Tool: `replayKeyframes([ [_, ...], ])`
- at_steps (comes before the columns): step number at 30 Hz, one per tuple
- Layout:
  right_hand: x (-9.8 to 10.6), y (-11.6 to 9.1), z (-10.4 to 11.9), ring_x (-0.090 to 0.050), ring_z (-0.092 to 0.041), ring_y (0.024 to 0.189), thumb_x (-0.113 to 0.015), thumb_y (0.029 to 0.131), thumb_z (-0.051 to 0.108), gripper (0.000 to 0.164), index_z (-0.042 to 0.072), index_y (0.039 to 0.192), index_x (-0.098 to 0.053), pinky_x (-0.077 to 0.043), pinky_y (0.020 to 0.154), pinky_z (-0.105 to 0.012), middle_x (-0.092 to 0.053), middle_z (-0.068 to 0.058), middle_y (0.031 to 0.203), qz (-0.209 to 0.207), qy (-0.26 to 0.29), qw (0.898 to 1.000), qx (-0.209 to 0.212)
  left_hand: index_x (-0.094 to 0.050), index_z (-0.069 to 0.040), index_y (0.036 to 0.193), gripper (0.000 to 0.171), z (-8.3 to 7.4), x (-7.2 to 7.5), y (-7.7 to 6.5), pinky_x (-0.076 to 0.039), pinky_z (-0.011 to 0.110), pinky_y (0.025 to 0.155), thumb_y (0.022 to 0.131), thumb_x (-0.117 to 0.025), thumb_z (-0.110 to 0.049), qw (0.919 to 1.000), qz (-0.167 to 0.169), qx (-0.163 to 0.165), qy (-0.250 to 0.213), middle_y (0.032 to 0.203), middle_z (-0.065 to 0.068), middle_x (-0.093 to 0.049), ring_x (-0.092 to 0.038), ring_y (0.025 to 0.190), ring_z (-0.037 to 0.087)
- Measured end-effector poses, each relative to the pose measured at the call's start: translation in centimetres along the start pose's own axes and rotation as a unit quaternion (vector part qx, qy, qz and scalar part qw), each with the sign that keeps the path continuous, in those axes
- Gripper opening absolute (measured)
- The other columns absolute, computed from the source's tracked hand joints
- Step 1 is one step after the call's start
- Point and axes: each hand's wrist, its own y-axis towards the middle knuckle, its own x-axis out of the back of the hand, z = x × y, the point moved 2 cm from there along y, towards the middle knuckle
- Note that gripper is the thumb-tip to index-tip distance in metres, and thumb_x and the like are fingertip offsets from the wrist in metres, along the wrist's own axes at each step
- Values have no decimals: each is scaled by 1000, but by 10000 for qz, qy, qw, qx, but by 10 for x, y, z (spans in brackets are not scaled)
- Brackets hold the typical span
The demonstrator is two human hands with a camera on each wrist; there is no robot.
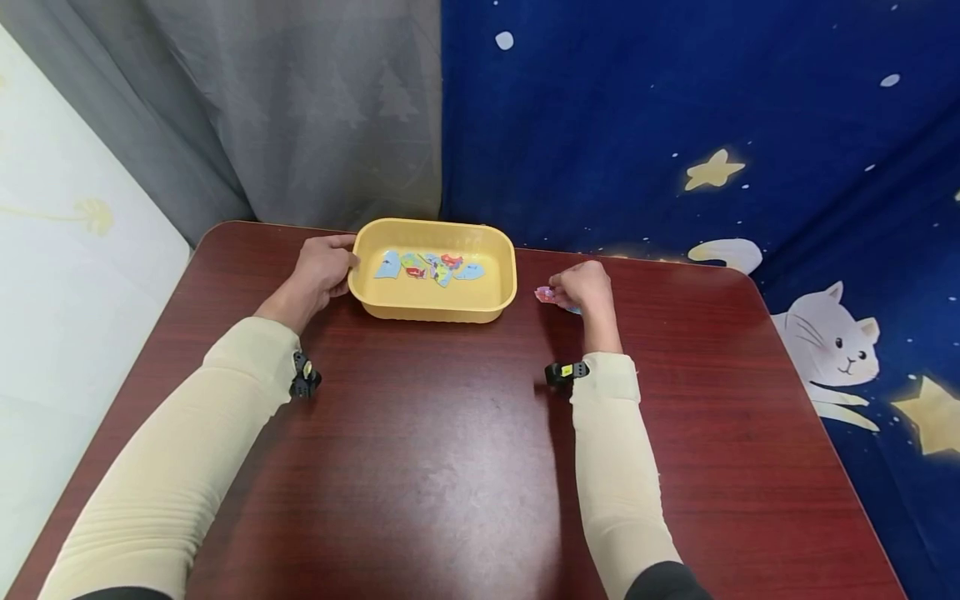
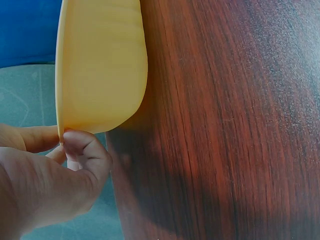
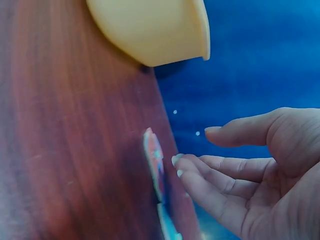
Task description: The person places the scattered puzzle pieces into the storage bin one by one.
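A yellow plastic bin (image 1: pixel 431 313) stands near the table's far edge, with several flat, colourful puzzle pieces (image 1: pixel 387 265) spread over its floor. My left hand (image 1: pixel 322 265) pinches the rim at the bin's left end; thumb and fingers meet across the lip in the left wrist view. To the right of the bin, my right hand (image 1: pixel 587 286) hovers over a pink-red puzzle piece (image 1: pixel 545 294) lying on the table. Beyond it the right wrist view shows a light blue piece (image 3: pixel 167 222). Thumb and fingers of that hand stand apart, holding nothing, fingertips close beside the pink-red piece.
The dark red wooden table (image 1: pixel 450 450) reaches toward me under both forearms. Behind its far edge hang a grey curtain (image 1: pixel 337 108) and a blue starry curtain (image 1: pixel 600 125). A white wall panel (image 1: pixel 67 292) borders the left side.
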Motion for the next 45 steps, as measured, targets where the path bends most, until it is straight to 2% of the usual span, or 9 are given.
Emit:
replayKeyframes([
  [8,-8,1,-14,-69,-14,57,-67,87,6,24,-4,109,-66,-58,63,-30,-71,-11,72,432,583,9969,-301,-46,-16,146,48,1,0,1,-47,21,51,98,-47,-11,10000,1,4,23,116,14,-53,-54,54,9],
  [15,-16,4,-24,-65,-12,48,-69,86,3,33,-1,118,-60,-56,52,-27,-67,-7,61,359,636,9963,-452,-47,-16,146,48,1,-1,2,-47,21,51,98,-46,-10,10000,2,-19,16,116,14,-54,-54,54,8],
  [20,-20,7,-27,-62,-9,43,-71,85,6,26,-1,109,-63,-54,48,-25,-64,-3,54,112,443,9980,-438,-47,-16,146,48,1,-1,2,-47,21,51,98,-46,-11,10000,1,-4,15,117,14,-55,-54,53,8],
  [25,-23,8,-28,-63,-10,44,-72,84,5,19,-6,98,-67,-54,49,-25,-64,-4,52,148,401,9976,-541,-47,-16,146,48,2,-1,1,-46,20,49,98,-46,-11,10000,9,-16,-8,119,15,-55,-53,51,7],
  [31,-23,7,-28,-63,-9,45,-73,82,8,15,-5,89,-70,-54,49,-23,-64,-4,53,83,-66,9985,-543,-46,-16,146,48,2,0,1,-48,20,51,98,-47,-11,10000,24,24,-13,120,14,-54,-54,54,8],
  [34,-22,5,-28,-62,-8,46,-75,82,13,13,1,88,-73,-53,49,-22,-66,-2,58,-73,-453,9978,-478,-46,-17,146,48,2,0,1,-47,20,51,98,-47,-11,10000,29,22,-21,118,13,-53,-54,53,8],
  [37,-20,2,-27,-64,-12,55,-77,79,21,15,9,88,-74,-52,53,-25,-68,-3,71,-369,-940,9941,-387,-46,-16,146,48,1,0,0,-47,20,50,98,-47,-10,10000,53,1,-28,117,13,-53,-54,53,8],
  [41,-18,-3,-26,-63,-26,82,-79,75,28,22,12,89,-73,-53,69,-39,-68,-10,96,-683,-1337,9885,-174,-46,-16,146,48,1,0,0,-47,21,50,98,-47,-10,10000,69,-5,-42,116,14,-53,-54,53,8],
  [45,-16,-6,-26,-58,-34,96,-77,75,26,20,9,84,-72,-51,83,-47,-68,-14,105,-752,-1420,9869,109,-46,-16,146,48,2,1,1,-46,20,49,98,-47,-10,10000,63,-3,-36,116,14,-53,-53,52,8],
])
